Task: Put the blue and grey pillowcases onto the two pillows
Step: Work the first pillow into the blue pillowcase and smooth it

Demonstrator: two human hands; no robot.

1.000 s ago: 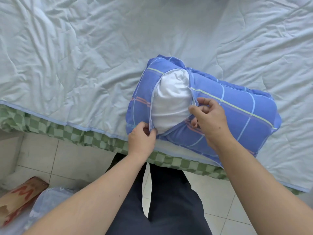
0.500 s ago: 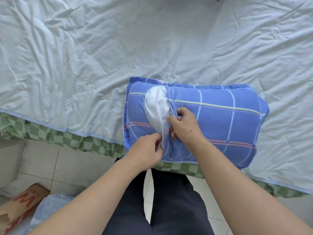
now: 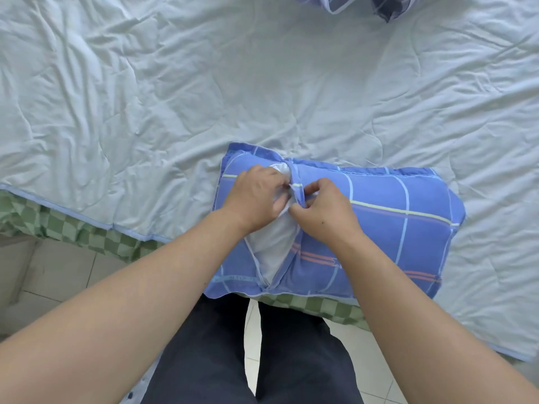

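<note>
Blue pillowcase (image 3: pixel 393 228) on pillow (image 3: pixel 274 243) at bed (image 3: pixel 175 97) near edge, opening partly closed. Left hand (image 3: pixel 256 196) and right hand (image 3: pixel 323 211) pinch opening edges. Second pillowcase (image 3: pixel 364 4) far off, apparently undone.

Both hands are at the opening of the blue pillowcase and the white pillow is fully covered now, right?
Not quite. Both the left hand and the right hand are at the opening of the blue pillowcase, but the white pillow is not fully covered: the head view shows it bare in the gap below the hands.
</note>
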